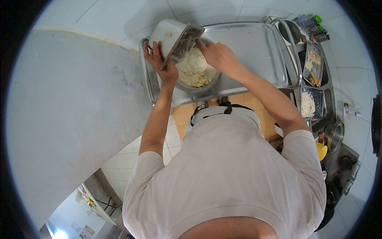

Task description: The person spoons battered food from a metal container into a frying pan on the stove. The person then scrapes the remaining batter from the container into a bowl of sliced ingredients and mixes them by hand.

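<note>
A white rectangular container (pixel 164 35) is tipped on its side over a round metal bowl (pixel 215 79), its dark-stained open rim facing right. My left hand (pixel 164 65) grips the container from below, fingers spread along its wall. Inside the bowl lie pale flat slices (pixel 195 79) with a mound of white powder (pixel 195 63) on top. My right hand (pixel 219 57) is closed above the bowl's right side, its fingertips close to the container's mouth. What those fingers hold, if anything, is too small to make out. A cloudy, clear film-like patch shows inside the container's mouth.
The bowl rests on a metal trolley top (pixel 246 51) with raised tube handles (pixel 296 59). To the right, a tray of yellowish pieces (pixel 313 65) and a tray of white food (pixel 311 102) sit by a metal pot (pixel 334 135) and a yellow container (pixel 321 151). A grey wall panel (pixel 79 103) stands left.
</note>
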The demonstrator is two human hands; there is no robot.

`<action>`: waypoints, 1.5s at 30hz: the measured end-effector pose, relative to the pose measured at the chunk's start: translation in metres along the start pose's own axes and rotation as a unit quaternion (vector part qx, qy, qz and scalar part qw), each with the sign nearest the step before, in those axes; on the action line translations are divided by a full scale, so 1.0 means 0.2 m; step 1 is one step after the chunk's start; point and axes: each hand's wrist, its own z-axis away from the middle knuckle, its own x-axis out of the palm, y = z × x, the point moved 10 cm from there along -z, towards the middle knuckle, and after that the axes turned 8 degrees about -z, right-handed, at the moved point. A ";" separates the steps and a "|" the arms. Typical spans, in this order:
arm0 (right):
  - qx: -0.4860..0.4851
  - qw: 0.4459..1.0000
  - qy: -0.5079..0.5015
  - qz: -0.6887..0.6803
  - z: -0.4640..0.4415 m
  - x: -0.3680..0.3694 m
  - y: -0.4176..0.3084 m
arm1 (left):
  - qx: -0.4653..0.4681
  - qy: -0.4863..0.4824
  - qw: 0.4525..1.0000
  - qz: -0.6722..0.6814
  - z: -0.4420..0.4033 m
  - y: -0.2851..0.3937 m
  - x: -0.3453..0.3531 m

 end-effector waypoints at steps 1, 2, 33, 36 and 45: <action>-0.004 1.000 -0.016 -0.013 0.01 0.02 0.00 | 0.008 -0.004 1.000 0.003 -0.01 0.00 0.01; -0.009 0.999 -0.030 -0.028 0.03 0.05 0.00 | 0.016 -0.009 1.000 0.005 -0.01 0.01 0.01; -0.133 0.988 0.073 0.016 -0.05 -0.02 -0.16 | -0.068 0.031 0.997 0.000 0.02 -0.01 -0.02; -0.188 0.977 0.094 0.022 -0.03 0.01 -0.26 | -0.077 0.025 0.997 0.021 0.00 -0.04 -0.01; -0.140 0.983 0.116 0.003 0.01 -0.24 -0.29 | -0.099 0.044 0.992 0.063 0.04 -0.12 -0.04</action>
